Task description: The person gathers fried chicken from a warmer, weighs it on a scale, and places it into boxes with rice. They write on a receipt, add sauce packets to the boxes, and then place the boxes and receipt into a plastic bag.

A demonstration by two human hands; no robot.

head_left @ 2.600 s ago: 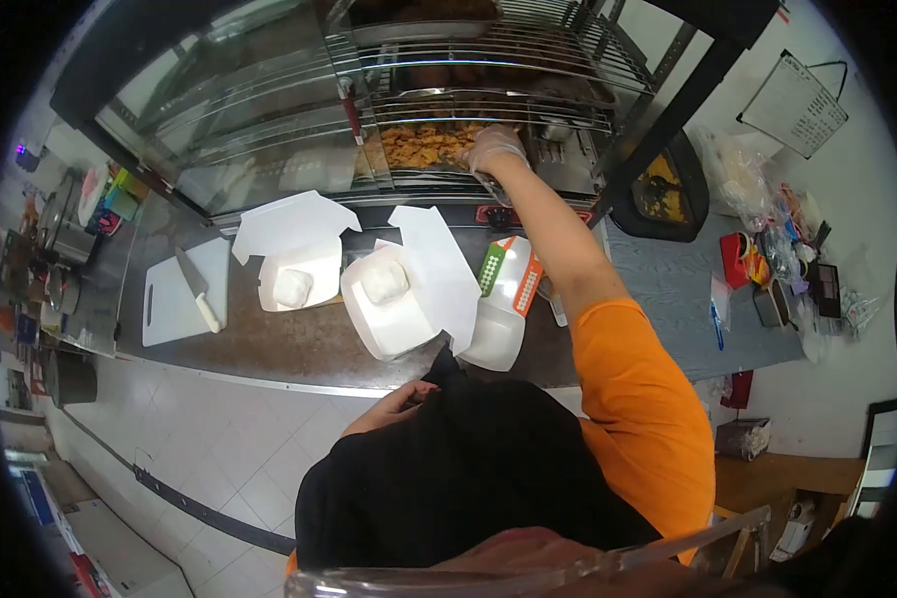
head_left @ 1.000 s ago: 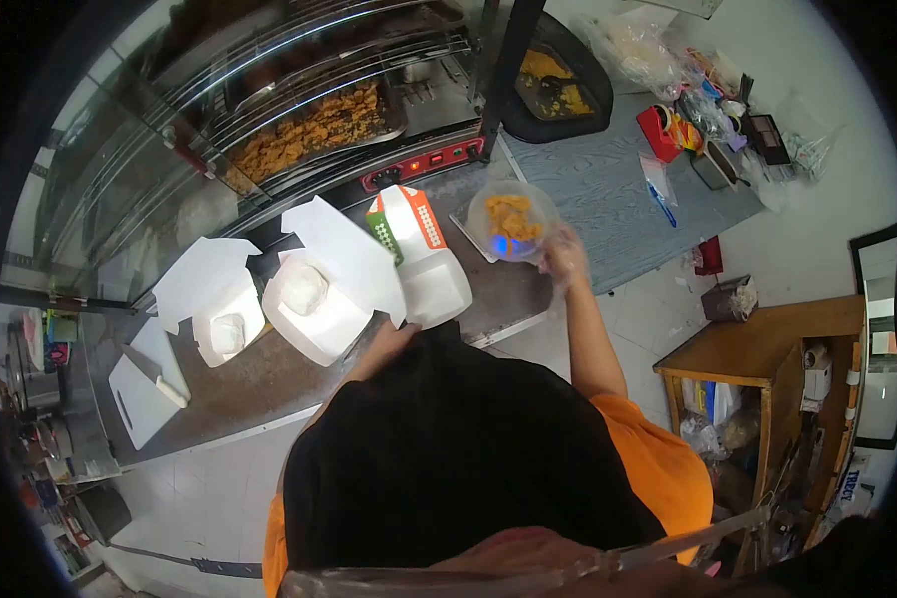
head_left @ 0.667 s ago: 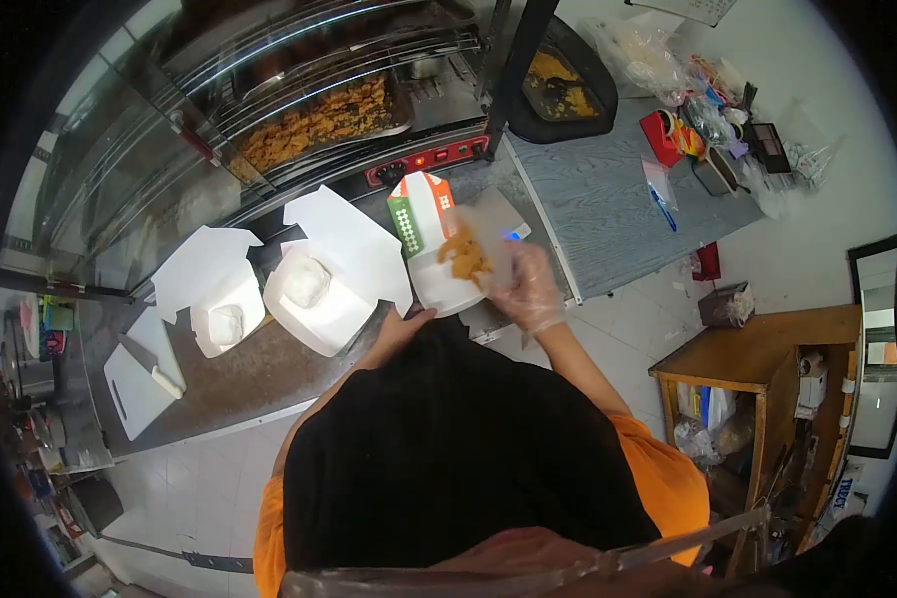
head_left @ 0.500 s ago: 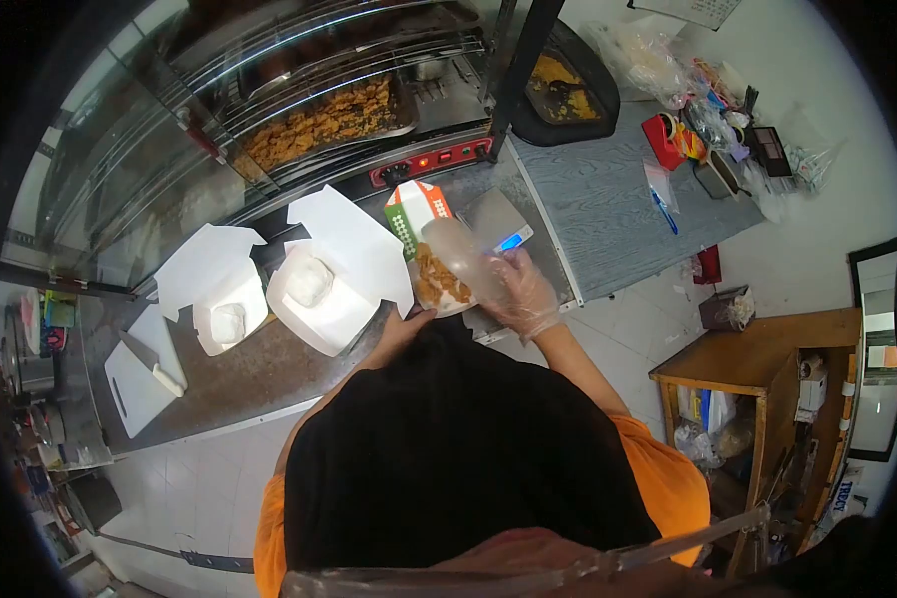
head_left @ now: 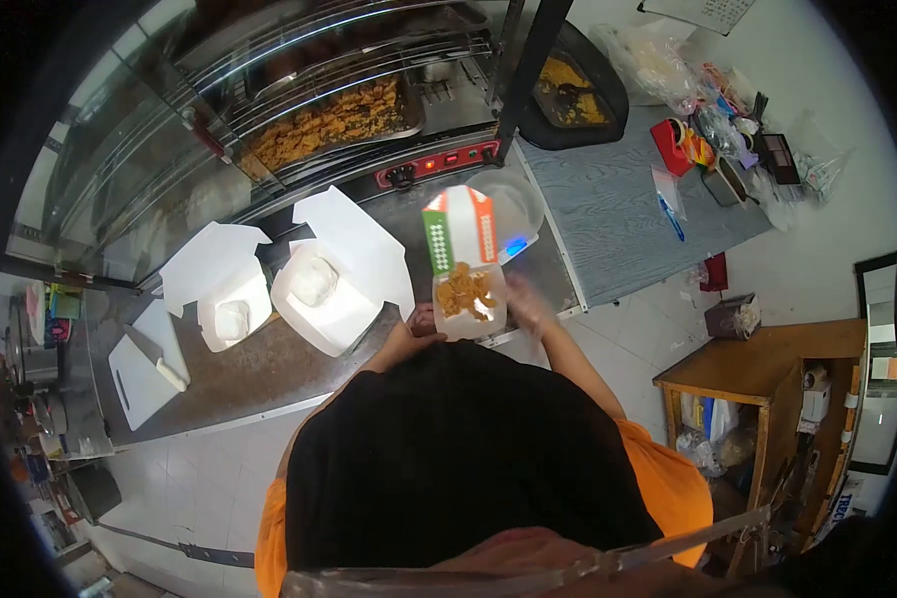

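Fingers [head_left: 421, 321] gripping food box [head_left: 468, 317], both hands

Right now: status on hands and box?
Left hand and right hand flank the open box. Fried pieces inside. Clear bowl behind it.

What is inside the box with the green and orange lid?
The box holds a heap of golden fried pieces, piled toward the lid side. White floor shows around them. What lies beneath the heap is covered.

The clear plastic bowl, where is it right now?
In the head view, the clear bowl sits empty on the scale, right of the open box's lid, below the warmer's red panel.
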